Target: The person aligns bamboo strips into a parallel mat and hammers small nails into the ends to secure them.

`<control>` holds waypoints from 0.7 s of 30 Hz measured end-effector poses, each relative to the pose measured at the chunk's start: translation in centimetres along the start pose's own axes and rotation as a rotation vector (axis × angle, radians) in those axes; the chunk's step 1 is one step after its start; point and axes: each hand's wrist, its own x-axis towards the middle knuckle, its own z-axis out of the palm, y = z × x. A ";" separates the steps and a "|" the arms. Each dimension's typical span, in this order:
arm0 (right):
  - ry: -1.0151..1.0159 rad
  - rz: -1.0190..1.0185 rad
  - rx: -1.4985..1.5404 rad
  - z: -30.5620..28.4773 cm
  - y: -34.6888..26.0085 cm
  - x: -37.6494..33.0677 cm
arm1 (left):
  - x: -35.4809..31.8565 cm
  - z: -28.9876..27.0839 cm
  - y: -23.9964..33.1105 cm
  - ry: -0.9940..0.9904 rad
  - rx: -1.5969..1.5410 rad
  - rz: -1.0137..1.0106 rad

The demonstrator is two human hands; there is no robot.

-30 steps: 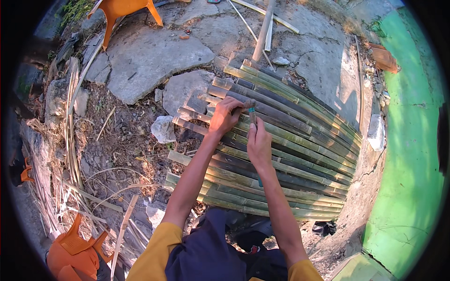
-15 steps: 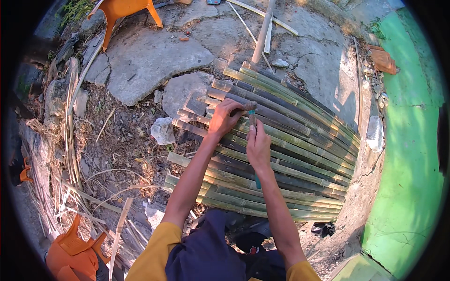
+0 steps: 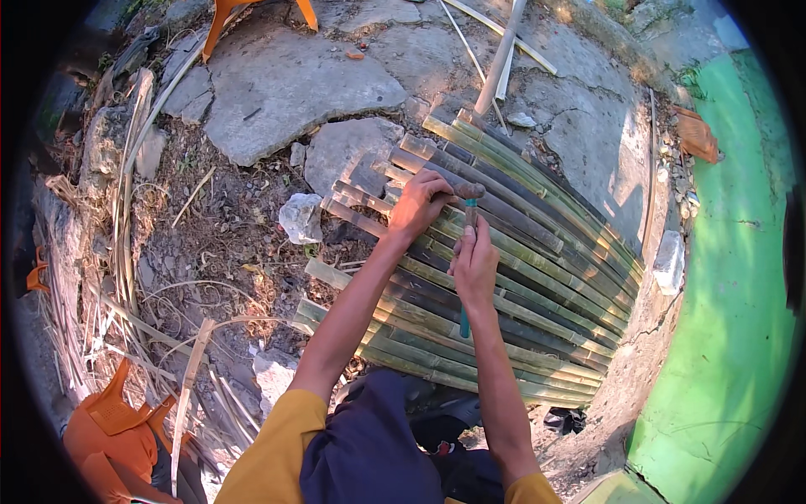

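A hammer with a teal handle and a rusty brown head is gripped by my right hand. Its head rests on or just above the bamboo slats, right beside the fingertips of my left hand. That hand lies over the left part of the slats with thumb and fingers pinched together. Whatever sits in the pinch is hidden or too small to make out. The slats, green and dark brown, lie side by side in a fan, their left ends uneven.
Broken concrete slabs and a pale rock lie at the left. Loose bamboo strips run along the far left. An orange chair stands lower left. Beyond a white block, a green surface borders the right.
The whole scene has shifted slightly to the right in the view. Both hands and the hammer keep nearly the same place over the slats.
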 end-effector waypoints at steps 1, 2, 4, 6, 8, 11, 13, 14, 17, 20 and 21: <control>0.005 0.000 0.009 0.1 0.1 -0.1 | -0.1 0.1 -0.1 0.000 -0.003 0.000; 0.006 0.001 0.007 0.1 0.1 -0.1 | -0.1 0.1 -0.1 0.003 -0.005 -0.009; 0.026 -0.059 -0.058 0.2 0.0 -0.2 | -0.1 0.2 -0.3 0.005 -0.010 -0.017; 0.018 -0.034 -0.044 0.0 -0.8 -0.3 | -0.3 0.1 -0.2 0.007 0.012 -0.011; 0.014 -0.005 -0.032 0.0 -0.9 -0.3 | -0.3 0.1 0.0 0.006 0.018 -0.009; 0.040 -0.013 -0.063 0.1 -0.3 -0.1 | -0.2 0.0 0.3 -0.008 -0.006 -0.045; 0.037 -0.003 -0.027 0.0 -0.1 -0.3 | -0.3 -0.1 0.2 -0.024 -0.033 -0.087; 0.038 0.008 -0.028 0.0 0.0 -0.3 | -0.1 -0.1 0.2 -0.023 -0.066 -0.100; 0.063 0.010 -0.015 -0.2 0.4 -0.5 | 0.3 -0.2 -0.3 -0.065 -0.114 -0.163; 0.039 0.024 0.039 -0.3 -0.4 -0.2 | 0.4 -0.7 -0.8 -0.082 -0.155 -0.215; 0.045 0.043 0.036 -0.4 -0.4 -0.1 | 0.5 -0.6 -0.7 -0.099 -0.163 -0.223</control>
